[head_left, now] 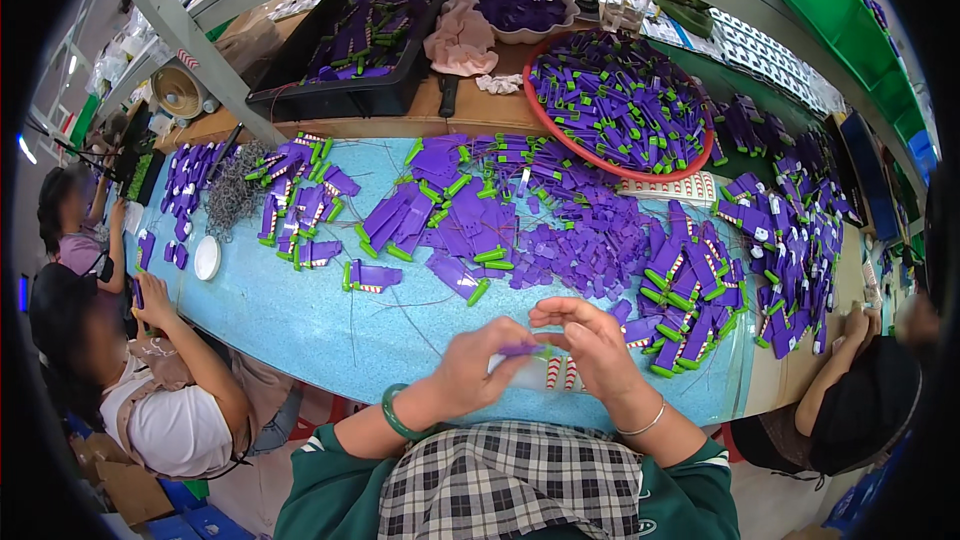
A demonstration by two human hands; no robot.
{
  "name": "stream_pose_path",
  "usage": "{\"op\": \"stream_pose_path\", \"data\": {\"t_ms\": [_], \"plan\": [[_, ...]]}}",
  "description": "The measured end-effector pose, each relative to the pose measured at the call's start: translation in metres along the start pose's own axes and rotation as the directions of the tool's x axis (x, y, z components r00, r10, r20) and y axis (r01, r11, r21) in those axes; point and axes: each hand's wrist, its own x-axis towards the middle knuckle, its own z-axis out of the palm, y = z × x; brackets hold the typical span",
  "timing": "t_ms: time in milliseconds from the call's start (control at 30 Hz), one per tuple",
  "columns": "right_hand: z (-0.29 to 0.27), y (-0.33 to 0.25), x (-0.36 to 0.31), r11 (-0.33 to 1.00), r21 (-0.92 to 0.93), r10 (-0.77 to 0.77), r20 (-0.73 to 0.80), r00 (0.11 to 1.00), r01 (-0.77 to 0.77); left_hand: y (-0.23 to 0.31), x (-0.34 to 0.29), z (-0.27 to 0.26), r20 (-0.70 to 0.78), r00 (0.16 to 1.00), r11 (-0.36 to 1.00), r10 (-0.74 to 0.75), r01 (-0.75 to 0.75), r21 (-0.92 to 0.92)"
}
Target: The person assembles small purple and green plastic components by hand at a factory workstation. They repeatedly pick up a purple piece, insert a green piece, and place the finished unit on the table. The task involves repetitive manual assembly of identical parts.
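Observation:
My left hand (pixel 474 368), with a green bangle at its wrist, pinches a small purple plastic piece (pixel 515 349) that has a green end. Close beside the green end is my right hand (pixel 600 352), its fingers curved and apart from the thumb. Whether that thumb touches the piece cannot be made out. Under both hands lies a pale sticker sheet (pixel 553 373) with red-and-white arrow stickers, partly covered by the fingers. Purple pieces with green ends and arrow stickers (pixel 690 285) are heaped to the right of my hands.
Ahead on the blue tabletop (pixel 230 290) lie loose purple parts (pixel 590 240) and thin wires. A red round basket (pixel 540 105) and a black tray (pixel 385 100) hold more pieces. A white lid (pixel 207 258) sits at left. Co-workers (pixel 180 400) sit on both sides.

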Motion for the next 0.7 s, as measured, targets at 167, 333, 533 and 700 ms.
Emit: {"op": "stream_pose_path", "data": {"t_ms": [167,333,533,700], "plan": [[0.000,-0.008,0.000,0.991,-0.098,0.097,0.072,0.993,-0.089,-0.004,0.015,-0.015,0.172,0.778,0.544,0.605,-0.561,0.623],[0.002,-0.007,0.006,0.990,-0.088,0.111,0.029,0.993,-0.108,-0.008,0.009,-0.010,0.239,0.737,0.455,0.632,-0.603,0.655],[0.002,-0.007,0.004,0.981,-0.104,0.165,-0.001,0.986,-0.164,-0.010,0.010,-0.010,0.298,0.670,0.432,0.679,-0.694,0.575],[-0.002,-0.005,0.005,0.963,-0.086,0.261,0.055,0.964,-0.255,-0.009,0.006,-0.006,0.281,0.656,0.471,0.701,-0.721,0.508]]}}
